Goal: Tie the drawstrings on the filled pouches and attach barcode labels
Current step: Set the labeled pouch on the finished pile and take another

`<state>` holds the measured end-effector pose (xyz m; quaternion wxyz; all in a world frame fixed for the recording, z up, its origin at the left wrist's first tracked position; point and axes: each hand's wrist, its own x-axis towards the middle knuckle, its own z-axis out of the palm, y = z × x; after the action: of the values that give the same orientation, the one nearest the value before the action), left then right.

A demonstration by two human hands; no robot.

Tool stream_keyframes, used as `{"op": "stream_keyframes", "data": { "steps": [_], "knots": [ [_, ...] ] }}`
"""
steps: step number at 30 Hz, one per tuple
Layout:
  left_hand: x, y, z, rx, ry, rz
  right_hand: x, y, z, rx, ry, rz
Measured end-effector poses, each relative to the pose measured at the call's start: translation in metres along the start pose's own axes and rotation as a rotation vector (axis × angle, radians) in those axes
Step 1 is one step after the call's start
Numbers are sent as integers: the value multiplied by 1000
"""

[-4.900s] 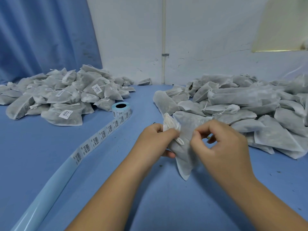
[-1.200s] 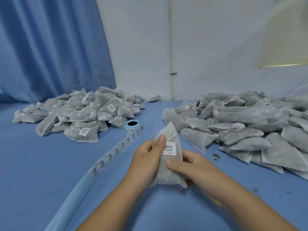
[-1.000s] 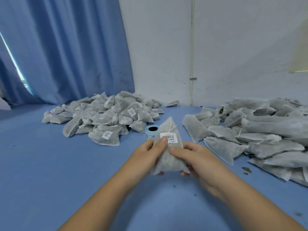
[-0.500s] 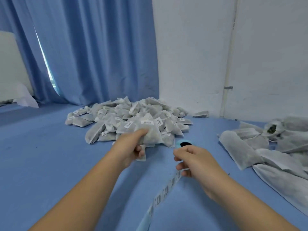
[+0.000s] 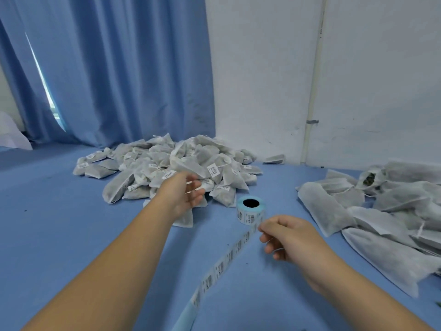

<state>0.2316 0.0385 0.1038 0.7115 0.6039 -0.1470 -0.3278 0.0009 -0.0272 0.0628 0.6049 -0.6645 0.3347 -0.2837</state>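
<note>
Between the left hand (image 5: 183, 194) and right hand (image 5: 287, 240) stands the label roll (image 5: 251, 210).

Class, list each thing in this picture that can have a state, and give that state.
left hand: open, fingers spread.
right hand: fingers curled at the label strip; grip unclear.
label roll: partly unrolled.
left pile of pouches: labelled.
right pile of pouches: unlabelled, one mouth open.

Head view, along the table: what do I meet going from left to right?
Across the table: pile of labelled pouches → barcode label roll → right hand → pile of unlabelled pouches. The left hand overlaps the labelled pile, so it is left out.
</note>
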Motion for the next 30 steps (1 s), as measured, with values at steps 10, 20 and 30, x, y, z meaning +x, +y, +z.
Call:
{"op": "stream_keyframes", "data": {
  "steps": [10,20,30],
  "knots": [
    [-82,-59,126,8,-285,-28,-50,25,-51,81,64,29],
    [-105,-151,168,34,-125,133,-57,50,-94,277,193,11],
    [-97,-158,163,-40,-58,149,32,27,-87,-454,423,-187]
  ]
}}
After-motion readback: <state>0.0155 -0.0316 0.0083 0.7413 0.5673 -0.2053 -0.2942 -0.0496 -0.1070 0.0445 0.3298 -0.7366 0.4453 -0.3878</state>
